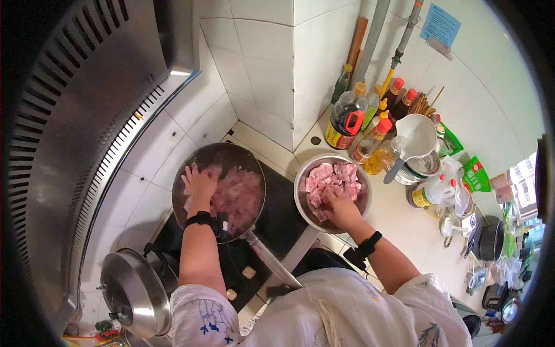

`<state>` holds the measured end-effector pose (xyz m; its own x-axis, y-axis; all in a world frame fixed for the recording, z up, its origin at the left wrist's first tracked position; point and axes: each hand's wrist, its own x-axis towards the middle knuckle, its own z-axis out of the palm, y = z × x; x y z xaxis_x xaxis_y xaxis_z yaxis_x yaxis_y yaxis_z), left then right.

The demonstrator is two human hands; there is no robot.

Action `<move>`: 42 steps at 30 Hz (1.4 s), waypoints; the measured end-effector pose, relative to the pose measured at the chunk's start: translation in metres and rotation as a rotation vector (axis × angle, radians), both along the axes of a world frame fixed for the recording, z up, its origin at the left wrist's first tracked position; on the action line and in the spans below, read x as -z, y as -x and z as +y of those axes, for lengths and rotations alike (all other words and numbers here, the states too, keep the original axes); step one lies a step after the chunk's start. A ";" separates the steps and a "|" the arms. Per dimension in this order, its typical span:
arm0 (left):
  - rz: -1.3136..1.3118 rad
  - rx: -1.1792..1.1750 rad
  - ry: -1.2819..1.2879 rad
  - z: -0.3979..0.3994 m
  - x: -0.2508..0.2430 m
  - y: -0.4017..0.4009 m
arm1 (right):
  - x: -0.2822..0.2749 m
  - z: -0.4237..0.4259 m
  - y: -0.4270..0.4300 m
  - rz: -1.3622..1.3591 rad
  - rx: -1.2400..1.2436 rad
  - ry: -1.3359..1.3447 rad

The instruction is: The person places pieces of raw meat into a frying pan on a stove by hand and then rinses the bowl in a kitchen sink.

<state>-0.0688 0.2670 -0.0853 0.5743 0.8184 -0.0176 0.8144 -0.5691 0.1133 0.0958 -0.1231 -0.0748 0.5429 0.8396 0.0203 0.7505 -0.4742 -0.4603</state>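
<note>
A dark wok (pixel 177 208) with a long metal handle (pixel 275 259) sits on the black cooktop (pixel 277 195). Pinkish, cloudy liquid and submerged meat (pixel 238 195) fill much of it. My left hand (pixel 200 185) reaches palm down into the wok's left side, fingers apart; what lies under the palm is hidden. To the right, a stainless steel bowl (pixel 367 197) contains several chunks of raw, bone-in meat (pixel 321 172). My right hand (pixel 342 210) is inside this bowl, its fingers curled around a meat chunk at the near side.
Sauce and oil bottles (pixel 347 115) crowd the counter beyond the bowl. A white handled pot (pixel 416 136) rests on stacked dishes. A lidded steel pot (pixel 138 295) stands left of my left forearm. The range hood (pixel 95 130) hangs at left. Two stove knobs (pixel 248 272) face me.
</note>
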 end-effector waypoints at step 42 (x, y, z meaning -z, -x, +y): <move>-0.361 0.366 0.033 -0.024 -0.008 -0.025 | 0.004 -0.004 -0.010 0.179 0.103 -0.092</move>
